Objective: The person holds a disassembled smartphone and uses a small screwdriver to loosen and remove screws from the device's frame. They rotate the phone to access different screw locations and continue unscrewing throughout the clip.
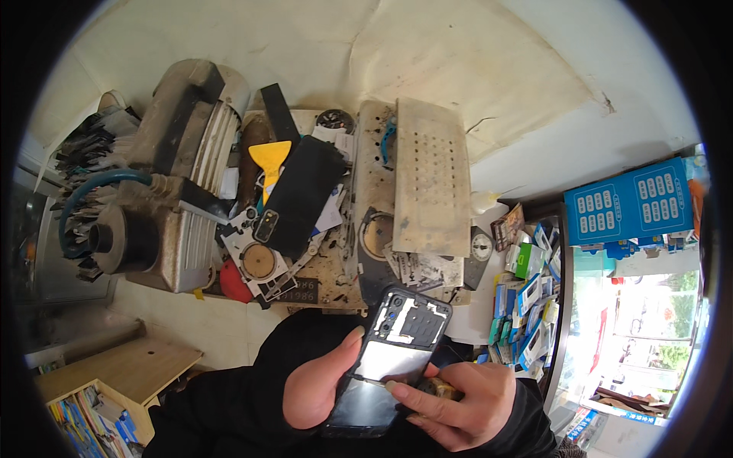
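Note:
My left hand (319, 385) grips a smartphone (391, 359) by its left edge, the thumb lying along the side. The phone's back cover is off, so its inside faces up: black and white parts and camera openings at the top, a shiny silver area in the middle, a dark lower end. My right hand (469, 397) reaches in from the right with its fingertips at the phone's lower right part. A small brownish-gold rounded object (441, 388) sits within the curled right fingers. Its kind cannot be made out, and its rest is hidden by the hand.
Beyond the phone, a cluttered bench holds a black phone back (305, 197), a yellow scraper (270, 164) and a perforated metal plate (433, 177). A dusty motor-driven machine (172, 175) stands left. Stacked small boxes (527, 298) fill the right side; an open wooden drawer (99, 412) is lower left.

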A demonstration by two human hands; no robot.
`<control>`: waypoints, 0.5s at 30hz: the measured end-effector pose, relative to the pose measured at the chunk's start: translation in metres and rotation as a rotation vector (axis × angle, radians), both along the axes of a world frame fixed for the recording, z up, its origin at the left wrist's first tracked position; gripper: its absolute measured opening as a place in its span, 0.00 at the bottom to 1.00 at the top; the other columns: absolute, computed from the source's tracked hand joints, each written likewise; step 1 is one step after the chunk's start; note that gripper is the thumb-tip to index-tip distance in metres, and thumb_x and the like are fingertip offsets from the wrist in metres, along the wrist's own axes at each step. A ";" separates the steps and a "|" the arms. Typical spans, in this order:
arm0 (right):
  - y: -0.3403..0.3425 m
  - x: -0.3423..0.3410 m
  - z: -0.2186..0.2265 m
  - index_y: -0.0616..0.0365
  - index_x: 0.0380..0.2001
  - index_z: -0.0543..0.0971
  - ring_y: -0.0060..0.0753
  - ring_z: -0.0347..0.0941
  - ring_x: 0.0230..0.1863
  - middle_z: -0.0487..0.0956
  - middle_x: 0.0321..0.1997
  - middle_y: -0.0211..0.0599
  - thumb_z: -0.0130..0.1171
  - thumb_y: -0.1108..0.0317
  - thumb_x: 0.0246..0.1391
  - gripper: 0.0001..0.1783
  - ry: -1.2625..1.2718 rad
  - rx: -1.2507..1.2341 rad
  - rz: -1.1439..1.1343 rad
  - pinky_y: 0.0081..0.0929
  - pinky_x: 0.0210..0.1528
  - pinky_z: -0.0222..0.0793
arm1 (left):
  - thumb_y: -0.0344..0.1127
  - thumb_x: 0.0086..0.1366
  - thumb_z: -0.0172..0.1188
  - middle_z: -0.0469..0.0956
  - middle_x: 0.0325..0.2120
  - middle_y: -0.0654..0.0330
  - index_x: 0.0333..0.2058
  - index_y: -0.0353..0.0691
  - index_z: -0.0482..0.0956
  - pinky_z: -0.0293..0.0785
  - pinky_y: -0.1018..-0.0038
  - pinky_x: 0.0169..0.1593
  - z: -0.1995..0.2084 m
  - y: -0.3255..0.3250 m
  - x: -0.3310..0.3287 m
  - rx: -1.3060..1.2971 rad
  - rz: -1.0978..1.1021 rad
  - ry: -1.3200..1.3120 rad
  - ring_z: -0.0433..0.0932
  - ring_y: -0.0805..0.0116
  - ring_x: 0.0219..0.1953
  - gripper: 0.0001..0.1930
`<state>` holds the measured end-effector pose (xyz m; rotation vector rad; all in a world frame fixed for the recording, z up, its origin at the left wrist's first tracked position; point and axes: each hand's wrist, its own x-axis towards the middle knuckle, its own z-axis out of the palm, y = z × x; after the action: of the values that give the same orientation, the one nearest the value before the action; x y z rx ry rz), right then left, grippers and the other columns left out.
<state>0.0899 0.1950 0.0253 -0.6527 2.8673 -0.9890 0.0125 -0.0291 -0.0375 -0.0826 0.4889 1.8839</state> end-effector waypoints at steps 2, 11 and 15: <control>0.000 0.001 0.000 0.42 0.62 0.86 0.38 0.75 0.23 0.77 0.31 0.38 0.73 0.65 0.51 0.31 0.011 0.006 0.000 0.32 0.25 0.71 | 0.55 0.84 0.29 0.69 0.67 0.42 0.75 0.32 0.54 0.69 0.59 0.71 0.003 0.002 0.002 -0.009 0.038 0.001 0.73 0.53 0.67 0.35; 0.003 0.005 -0.006 0.41 0.63 0.85 0.37 0.73 0.22 0.77 0.30 0.37 0.73 0.63 0.50 0.33 0.094 0.038 0.007 0.31 0.24 0.70 | 0.44 0.77 0.43 0.74 0.65 0.43 0.68 0.31 0.65 0.76 0.58 0.67 -0.013 0.005 0.011 0.147 0.135 -0.251 0.78 0.53 0.64 0.28; 0.004 0.005 -0.011 0.39 0.62 0.86 0.34 0.68 0.19 0.72 0.26 0.33 0.74 0.62 0.48 0.33 0.125 0.030 0.014 0.30 0.21 0.64 | 0.41 0.76 0.46 0.76 0.63 0.44 0.66 0.33 0.69 0.79 0.59 0.66 -0.014 0.008 0.010 0.200 0.169 -0.268 0.80 0.54 0.62 0.26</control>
<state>0.0946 0.1992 0.0145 -0.7574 2.9735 -0.9329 0.0229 -0.0210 -0.0517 -0.2464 0.1120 2.0394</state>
